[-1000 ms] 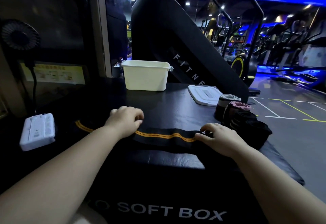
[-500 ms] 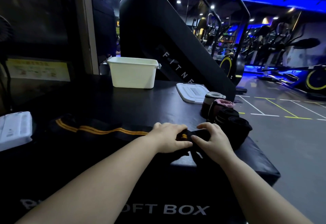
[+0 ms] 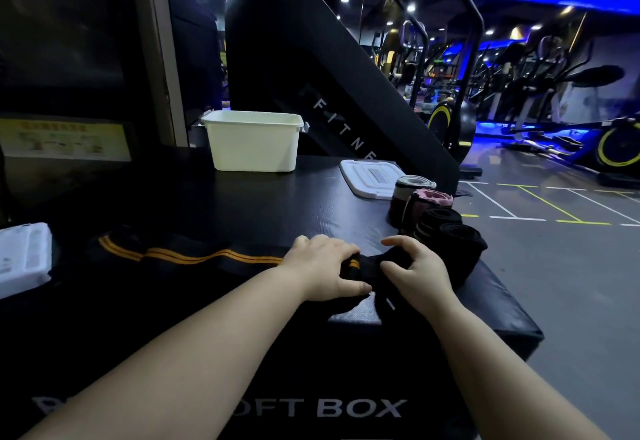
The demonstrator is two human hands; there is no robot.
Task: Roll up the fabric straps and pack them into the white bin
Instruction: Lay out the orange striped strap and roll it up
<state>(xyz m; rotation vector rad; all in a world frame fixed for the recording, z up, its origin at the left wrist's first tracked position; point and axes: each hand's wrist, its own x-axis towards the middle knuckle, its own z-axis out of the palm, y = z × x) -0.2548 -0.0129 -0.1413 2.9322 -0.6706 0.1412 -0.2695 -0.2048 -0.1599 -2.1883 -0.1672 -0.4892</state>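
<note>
Strap [image 3: 194,257] black, orange-striped, flat, right end rolled

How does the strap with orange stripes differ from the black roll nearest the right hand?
The striped strap lies mostly flat along the soft box; the black roll is fully wound. The left hand and right hand grip the striped strap's end; no hand holds the black roll. The striped strap shows orange lines; the black roll looks plain. Both are dark fabric, outside the white bin.

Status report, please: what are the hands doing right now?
Left hand, right hand: both grip black strap at its right end. Remainder unrolled, flat. White bin open; finished rolls aside, not blocking.
</note>
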